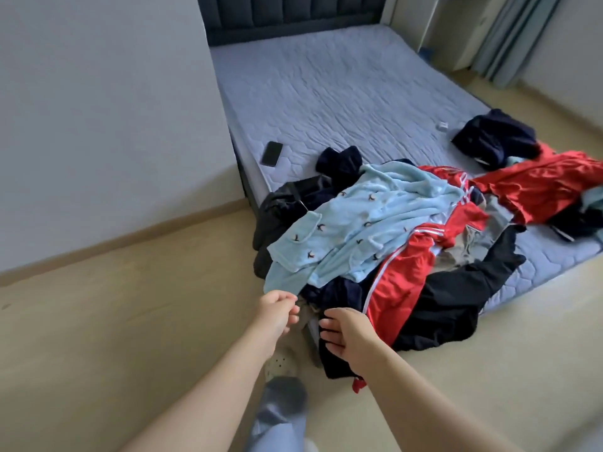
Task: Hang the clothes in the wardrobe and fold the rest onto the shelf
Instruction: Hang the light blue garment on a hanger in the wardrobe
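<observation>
At the bed (326, 93) foot, with left grip (277, 308) pinching the blue top (359, 223) hem and right grip (346, 334) slack-fingered beside it, take hem alongside, lift evenly.

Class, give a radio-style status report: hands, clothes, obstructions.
Left hand pinches light blue fleece pyjama top at its edge. Right hand rests on dark navy garment. Black phone on quilted grey-blue mattress, not blocking.

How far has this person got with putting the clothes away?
Barely started. Nothing looks folded; no wardrobe shows. The left hand pinches the light blue fleece garment, the right hand touches dark navy cloth. The tangled heap of clothes on the quilted grey mattress remains.
</observation>
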Demonstrator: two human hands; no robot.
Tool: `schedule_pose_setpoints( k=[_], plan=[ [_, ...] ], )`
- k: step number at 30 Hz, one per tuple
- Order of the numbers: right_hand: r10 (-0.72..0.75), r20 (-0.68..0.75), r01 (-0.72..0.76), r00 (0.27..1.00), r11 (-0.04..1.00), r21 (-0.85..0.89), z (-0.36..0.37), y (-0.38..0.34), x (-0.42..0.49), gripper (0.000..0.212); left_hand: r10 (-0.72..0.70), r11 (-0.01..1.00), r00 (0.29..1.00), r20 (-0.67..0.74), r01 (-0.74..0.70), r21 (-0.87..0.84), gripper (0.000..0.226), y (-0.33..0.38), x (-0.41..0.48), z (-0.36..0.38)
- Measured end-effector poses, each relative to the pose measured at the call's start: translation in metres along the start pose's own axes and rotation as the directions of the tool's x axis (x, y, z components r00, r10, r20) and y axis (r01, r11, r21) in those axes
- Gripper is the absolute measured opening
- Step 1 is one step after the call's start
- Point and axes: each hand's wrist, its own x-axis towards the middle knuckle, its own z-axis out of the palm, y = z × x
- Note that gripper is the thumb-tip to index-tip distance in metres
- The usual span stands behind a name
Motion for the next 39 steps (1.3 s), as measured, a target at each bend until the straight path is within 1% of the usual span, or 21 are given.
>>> schedule_pose_setpoints(
  k=[2,7,10,13,17,20,25,29,32,34,35,37,38,39],
  plan=[
    [-0.001,-0.032,0.003,1.000,0.998,0.062,-0.009,-0.020,0.013,0.015,0.005,1.000,1.000,0.028,-0.005,0.016,0.017,0.016,0.021,0.014],
    [-0.021,-0.134,0.020,0.991,1.000,-0.004,-0.019,-0.079,0.046,0.014,0.015,0.997,0.997,0.073,-0.021,0.072,0.016,0.066,0.074,0.033],
    [-0.017,-0.169,0.023,0.985,0.999,0.036,-0.027,-0.110,0.066,0.012,0.026,0.989,0.993,0.112,-0.042,0.145,0.017,0.093,0.102,0.046],
    [0.002,-0.174,0.011,0.985,0.997,0.075,-0.037,-0.126,0.078,0.013,0.022,0.975,0.991,0.134,-0.051,0.216,0.016,0.112,0.121,0.060],
    [0.020,-0.182,-0.001,0.983,0.995,0.102,-0.058,-0.145,0.091,0.011,0.019,0.968,0.989,0.144,-0.054,0.246,0.014,0.129,0.140,0.082],
    [0.006,-0.165,0.014,0.986,0.993,0.121,-0.082,-0.166,0.106,0.009,0.046,0.959,0.989,0.139,-0.083,0.272,0.016,0.146,0.153,0.110],
    [0.023,-0.126,-0.012,0.992,0.996,0.084,-0.135,-0.204,0.151,0.009,0.043,0.962,0.994,0.099,-0.068,0.264,0.018,0.165,0.177,0.180],
    [0.097,-0.089,-0.096,0.991,0.995,0.022,-0.187,-0.220,0.190,0.011,-0.040,0.971,0.999,0.002,0.038,0.236,0.017,0.157,0.194,0.237],
    [0.151,-0.102,-0.158,0.983,0.986,-0.060,-0.226,-0.230,0.220,0.010,-0.107,0.973,0.992,-0.068,0.118,0.200,0.017,0.146,0.214,0.281],
    [0.179,-0.103,-0.190,0.978,0.977,-0.102,-0.251,-0.236,0.242,0.011,-0.135,0.966,0.985,-0.108,0.155,0.209,0.016,0.137,0.234,0.313],
    [0.187,-0.098,-0.198,0.977,0.974,-0.114,-0.261,-0.238,0.251,0.011,-0.130,0.956,0.984,-0.120,0.156,0.248,0.016,0.134,0.243,0.324],
    [0.199,-0.095,-0.210,0.975,0.970,-0.119,-0.279,-0.238,0.272,0.012,-0.084,0.916,0.988,-0.132,0.129,0.379,0.010,0.127,0.264,0.346],
    [0.206,-0.098,-0.217,0.974,0.969,-0.117,-0.287,-0.236,0.282,0.013,-0.044,0.886,0.991,-0.129,0.098,0.454,0.015,0.123,0.275,0.354],
    [0.217,-0.099,-0.228,0.971,0.966,-0.120,-0.293,-0.234,0.291,0.013,0.013,0.838,0.993,-0.115,0.052,0.543,0.027,0.118,0.285,0.361]
  ],
)
